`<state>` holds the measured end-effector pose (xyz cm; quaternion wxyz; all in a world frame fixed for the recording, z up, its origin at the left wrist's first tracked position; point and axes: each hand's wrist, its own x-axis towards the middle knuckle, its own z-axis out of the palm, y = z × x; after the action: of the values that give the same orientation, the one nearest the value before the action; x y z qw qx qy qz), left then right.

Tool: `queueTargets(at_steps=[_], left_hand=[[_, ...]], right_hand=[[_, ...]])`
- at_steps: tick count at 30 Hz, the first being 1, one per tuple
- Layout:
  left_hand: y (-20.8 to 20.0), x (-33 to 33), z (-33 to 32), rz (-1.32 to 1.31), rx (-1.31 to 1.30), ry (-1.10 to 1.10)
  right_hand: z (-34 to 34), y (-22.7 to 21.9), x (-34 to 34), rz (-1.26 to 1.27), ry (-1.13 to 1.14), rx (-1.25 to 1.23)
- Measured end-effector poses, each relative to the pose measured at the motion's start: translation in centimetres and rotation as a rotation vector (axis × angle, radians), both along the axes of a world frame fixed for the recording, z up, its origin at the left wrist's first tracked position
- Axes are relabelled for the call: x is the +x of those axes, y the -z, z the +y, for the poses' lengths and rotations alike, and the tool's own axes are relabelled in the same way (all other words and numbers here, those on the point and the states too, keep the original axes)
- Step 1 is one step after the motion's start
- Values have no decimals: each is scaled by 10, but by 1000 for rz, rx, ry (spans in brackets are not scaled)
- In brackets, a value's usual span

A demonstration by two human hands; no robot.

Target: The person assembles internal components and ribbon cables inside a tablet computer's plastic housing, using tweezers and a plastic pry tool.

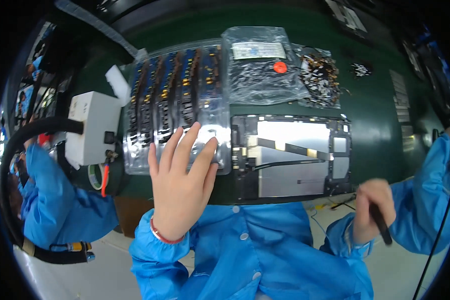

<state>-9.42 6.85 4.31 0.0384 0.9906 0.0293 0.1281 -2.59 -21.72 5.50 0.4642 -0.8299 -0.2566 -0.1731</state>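
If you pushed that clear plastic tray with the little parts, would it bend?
Probably: the clear tray looks thin and light, so it may flex or slide on the green table. The left hand lies flat on its near edge.

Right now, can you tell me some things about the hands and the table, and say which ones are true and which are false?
1. The left hand lies open over the clear tray. True.
2. The right hand holds nothing. False: it grips a dark tool.
3. The open tablet lies right of the tray. True.
4. The plastic bag has a green dot. False: the dot is red.
5. The mat is green. True.
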Motion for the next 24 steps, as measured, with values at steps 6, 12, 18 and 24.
queueTargets(at_steps=[6, 12, 18, 24], left_hand=[[19, 78, -49, -119, -514, 396], [53, 101, -60, -86, -631, 305], [59, 103, -60, -40, -681, 250], [59, 103, -57, -34, -704, 266]], right_hand=[[40, 17, 75, -226, -127, -401], [61, 56, 103, -391, -316, -586], [63, 52, 92, -381, -266, -728], [67, 55, 94, -337, -253, -684]])
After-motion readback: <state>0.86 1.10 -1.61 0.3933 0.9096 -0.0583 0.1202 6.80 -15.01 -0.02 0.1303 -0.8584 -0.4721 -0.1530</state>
